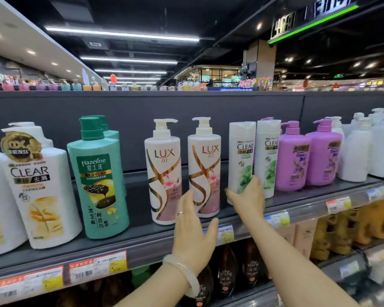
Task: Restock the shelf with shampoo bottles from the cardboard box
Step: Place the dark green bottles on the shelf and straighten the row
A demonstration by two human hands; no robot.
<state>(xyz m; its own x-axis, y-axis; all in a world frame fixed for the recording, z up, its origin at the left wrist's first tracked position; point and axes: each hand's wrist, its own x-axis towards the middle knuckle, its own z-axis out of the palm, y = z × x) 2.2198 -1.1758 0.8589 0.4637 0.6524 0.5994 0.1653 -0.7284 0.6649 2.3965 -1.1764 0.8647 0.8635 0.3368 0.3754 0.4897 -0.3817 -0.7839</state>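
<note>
Item: white CLEAR bottle (241, 156), upright on the shelf (142, 238), label outward for facing, touching its twin (267, 156) at 3 o'clock. Right hand (247, 197) clasps its base, probably seating it. Left hand (192, 227) spread, empty, before the LUX bottles (203, 167). Cardboard box unseen.

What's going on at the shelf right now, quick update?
Right hand grips white Clear shampoo bottle, standing it on the shelf. Left hand open by the right Lux bottle. Nothing in the way.
</note>
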